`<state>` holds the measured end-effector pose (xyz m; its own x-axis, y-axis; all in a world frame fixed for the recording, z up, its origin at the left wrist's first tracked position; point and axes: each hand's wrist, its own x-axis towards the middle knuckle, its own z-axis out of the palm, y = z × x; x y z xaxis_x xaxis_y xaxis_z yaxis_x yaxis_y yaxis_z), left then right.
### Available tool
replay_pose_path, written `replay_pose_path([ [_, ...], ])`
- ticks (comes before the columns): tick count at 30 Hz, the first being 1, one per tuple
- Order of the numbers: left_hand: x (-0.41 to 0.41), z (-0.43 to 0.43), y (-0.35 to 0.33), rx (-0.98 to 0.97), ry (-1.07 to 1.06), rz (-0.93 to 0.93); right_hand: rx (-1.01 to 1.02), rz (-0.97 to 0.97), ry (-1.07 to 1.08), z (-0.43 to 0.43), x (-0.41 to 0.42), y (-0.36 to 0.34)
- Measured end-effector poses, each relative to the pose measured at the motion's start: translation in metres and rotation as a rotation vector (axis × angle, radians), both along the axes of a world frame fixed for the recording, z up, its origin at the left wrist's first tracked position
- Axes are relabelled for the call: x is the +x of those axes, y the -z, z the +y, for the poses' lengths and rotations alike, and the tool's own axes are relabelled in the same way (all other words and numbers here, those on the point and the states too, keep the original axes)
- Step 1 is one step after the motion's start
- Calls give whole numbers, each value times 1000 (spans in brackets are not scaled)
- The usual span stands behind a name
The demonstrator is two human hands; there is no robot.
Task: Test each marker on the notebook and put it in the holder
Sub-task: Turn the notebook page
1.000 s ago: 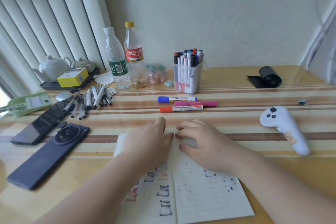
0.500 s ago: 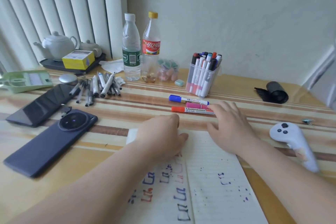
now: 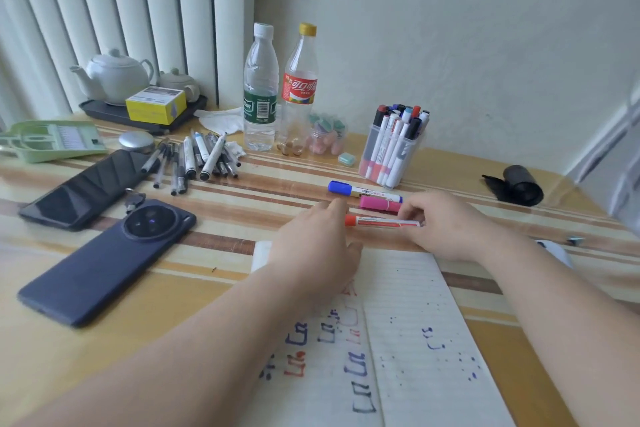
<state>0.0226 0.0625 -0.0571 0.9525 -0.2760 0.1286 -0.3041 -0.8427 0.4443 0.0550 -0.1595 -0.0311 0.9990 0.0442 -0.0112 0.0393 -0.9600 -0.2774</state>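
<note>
- Step in hand: picking up the next marker to test. 3 loose ones lie in a row at frame centre, just below the holder.
- R side: right hand pinches the tail end of the red marker, fingers curled round the barrel. The marker is level, w/ its red cap pointing to frame left. Can't tell if it's off the table or resting on it.
- L side: left hand lies palm down over the top edge of the notebook, fingers loose and gripping nothing. Its fingertips are just beside the red cap; touching or not, can't tell.
- Untested, by the look of it: the blue marker and pink marker, side by side just above the red one, both capped.
- The holder is a clear tub at centre right, near the wall, already packed w/ upright markers.
- The notebook is open at bottom centre. Its L page has red and blue test scribbles, its R page only a few blue dots.
- Next move, my read: L fingers take the cap and pull it off while the R hand keeps the barrel, then the tip goes to a blank patch of page.
- After that: recap and drop it in the holder. It's tight in there, so it needs a gap picked first.
- A pile of pens at upper left is well apart from all this.
</note>
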Motion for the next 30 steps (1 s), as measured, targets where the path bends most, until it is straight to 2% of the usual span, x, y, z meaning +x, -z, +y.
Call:
replay_pose_path([
  [3,1,-2,5,-82,15,-85,321,-209,1,-2,-29,-6],
  [5,-1,-4,6,-122,55,-140,681,-306,-14,-1,-48,-6],
  [8,-7,-10,5,-140,217,-175,1213,-285,-1,6,-69,1],
  [10,-9,-14,6,-163,320,-180,1417,-215,14,15,-74,9],
  [14,-15,-20,10,-168,390,-241,1385,-147,-57,29,-76,27],
  [17,-21,-21,6,-215,412,-150,1309,-130,-71,31,-77,33],
  [23,-23,-21,1,-222,405,-15,1374,-157,-51,34,-82,30],
  [30,-24,-23,-1,-300,369,-29,1462,-203,-47,36,-84,28],
])
